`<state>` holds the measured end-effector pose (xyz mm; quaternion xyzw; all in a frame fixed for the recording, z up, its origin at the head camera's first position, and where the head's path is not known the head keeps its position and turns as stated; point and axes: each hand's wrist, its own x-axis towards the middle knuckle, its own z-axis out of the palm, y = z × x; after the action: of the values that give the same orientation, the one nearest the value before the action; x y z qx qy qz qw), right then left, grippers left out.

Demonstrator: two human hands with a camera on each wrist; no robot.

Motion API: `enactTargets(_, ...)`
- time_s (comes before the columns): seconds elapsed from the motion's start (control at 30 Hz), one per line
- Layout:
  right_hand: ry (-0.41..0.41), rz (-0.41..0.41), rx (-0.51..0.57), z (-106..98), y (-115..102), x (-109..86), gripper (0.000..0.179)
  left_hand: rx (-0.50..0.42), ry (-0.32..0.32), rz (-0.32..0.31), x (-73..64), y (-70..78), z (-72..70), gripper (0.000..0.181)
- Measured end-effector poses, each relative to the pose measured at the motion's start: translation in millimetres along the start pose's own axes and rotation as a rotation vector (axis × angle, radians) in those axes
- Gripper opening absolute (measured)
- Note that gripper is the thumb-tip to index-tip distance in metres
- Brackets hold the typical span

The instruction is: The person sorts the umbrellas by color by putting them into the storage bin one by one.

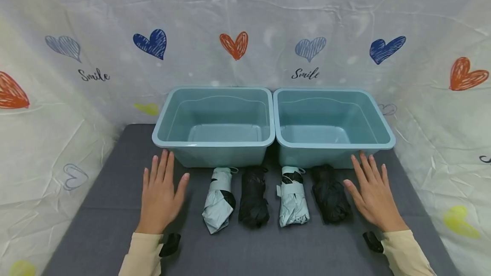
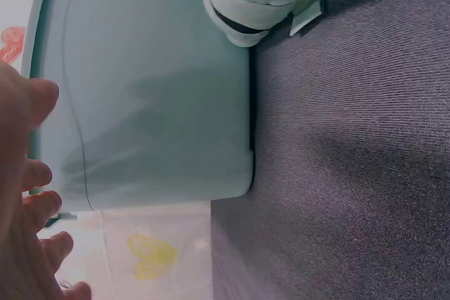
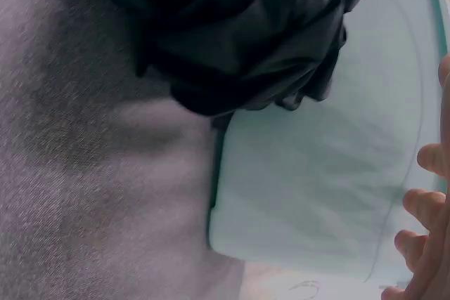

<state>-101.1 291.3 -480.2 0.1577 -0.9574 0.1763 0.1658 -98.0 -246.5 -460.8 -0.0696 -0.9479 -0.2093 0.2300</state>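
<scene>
Four things lie in a row in front of the bins: a pale folded umbrella [image 1: 218,201] with a strap and cord loop, a black one [image 1: 254,197], a second pale umbrella [image 1: 293,197], and a crumpled black bundle [image 1: 331,194] at the right. My left hand [image 1: 161,195] is to the left of the row, fingers straight, holding nothing, fingertips by the left bin's front. To the right of the row, my right hand [image 1: 374,195] is spread and holds nothing; its nearest thing is the black bundle [image 3: 253,40].
Two light blue plastic bins, a left one [image 1: 215,144] and a right one [image 1: 335,145], stand side by side at the back of the grey cloth-covered table [image 1: 268,252]. Behind and around hangs a white curtain [image 1: 268,20] printed with hearts.
</scene>
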Motion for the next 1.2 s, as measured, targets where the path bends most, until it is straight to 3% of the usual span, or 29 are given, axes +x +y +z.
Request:
enactTargets(0.1,0.000,0.010,0.061,-4,-3,0.3,0.068,-0.134,-0.026,-0.061,2.6,-3.2,-5.4,0.073)
enactTargets(0.23,-0.088,0.114,0.236,-12,-7,-1.0,0.068,-0.301,-0.037,-0.194,9.9,-10.2,-15.4,0.071)
enactTargets(0.37,-0.187,0.221,0.386,-18,-10,-3.3,0.067,-0.441,0.021,-0.319,21.6,-17.6,-23.0,0.066)
enactTargets(0.57,-0.293,0.271,0.499,-15,-10,-4.8,0.070,-0.617,0.085,-0.414,50.6,-24.7,-28.8,0.061)
enactTargets(0.73,-0.360,0.325,0.545,-8,-5,-7.5,0.075,-0.721,0.023,-0.474,82.3,-32.1,-30.6,0.061)
enactTargets(0.9,-0.430,0.345,0.627,-4,2,-8.4,0.077,-0.898,-0.115,-0.534,107.9,-45.1,-27.7,0.067)
enactTargets(1.03,-0.487,0.339,0.697,0,6,-5.3,0.076,-1.097,-0.173,-0.576,116.7,-56.0,-21.3,0.068)
enactTargets(1.2,-0.521,0.311,0.743,6,7,-1.6,0.071,-1.263,-0.180,-0.546,119.2,-58.9,-13.0,0.063)
